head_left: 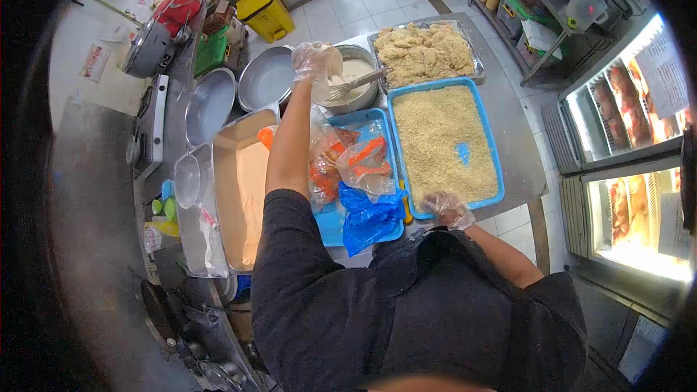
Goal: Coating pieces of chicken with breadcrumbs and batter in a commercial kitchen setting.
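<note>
My left hand (309, 62), in a clear plastic glove, is raised at the left rim of a metal pot (364, 102). A pale shape shows at its fingers; whether they grip it is unclear. White batter (356, 67) and a wire whisk (356, 83) are in the pot. My right hand (447, 209), also gloved, rests at the near edge of a blue tray (494, 147) of breadcrumbs (441, 130); its fingers are too blurred to read. Beyond that tray, a foil-like tray (479, 72) holds a heap of crumb-coated pieces (425, 49).
Left of the crumbs, a blue tray (331, 234) holds clear bags with orange parts (367, 155) and a blue plastic bag (370, 209). A deep metal pan (239, 174) of tan powder and metal bowls (209, 106) stand further left. Lit display fridges (626, 169) are at right.
</note>
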`<state>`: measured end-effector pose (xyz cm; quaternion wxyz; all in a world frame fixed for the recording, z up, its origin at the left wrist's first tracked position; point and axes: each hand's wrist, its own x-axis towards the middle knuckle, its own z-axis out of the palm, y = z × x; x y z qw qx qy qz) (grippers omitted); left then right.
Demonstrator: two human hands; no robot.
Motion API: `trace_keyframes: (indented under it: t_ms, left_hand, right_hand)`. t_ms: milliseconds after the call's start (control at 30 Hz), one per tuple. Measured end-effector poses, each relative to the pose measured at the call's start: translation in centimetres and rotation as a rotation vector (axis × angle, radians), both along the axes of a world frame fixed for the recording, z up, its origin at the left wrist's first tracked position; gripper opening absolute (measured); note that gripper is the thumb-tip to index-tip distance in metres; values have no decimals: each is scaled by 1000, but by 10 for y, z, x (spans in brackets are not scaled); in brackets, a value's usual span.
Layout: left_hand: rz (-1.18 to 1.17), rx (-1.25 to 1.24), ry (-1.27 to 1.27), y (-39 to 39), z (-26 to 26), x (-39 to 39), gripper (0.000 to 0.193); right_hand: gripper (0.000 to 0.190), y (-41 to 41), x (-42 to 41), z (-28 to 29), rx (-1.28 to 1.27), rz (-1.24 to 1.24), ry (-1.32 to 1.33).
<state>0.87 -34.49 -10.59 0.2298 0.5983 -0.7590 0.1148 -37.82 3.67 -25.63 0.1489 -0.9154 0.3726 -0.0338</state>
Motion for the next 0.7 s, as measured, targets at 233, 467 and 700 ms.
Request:
trace_keyframes:
  t_ms: [233, 467, 700]
  left_hand:
    - [-2, -90, -77, -13, 7, 5, 39]
    - [-7, 143, -334, 8, -32, -27, 32]
    - [168, 332, 587, 20, 15, -42, 28]
  right_hand:
    - [57, 4, 6, 42, 79, -238, -228]
    - [37, -16, -19, 58, -37, -629, -396]
    - [29, -13, -45, 49, -130, -760, -361]
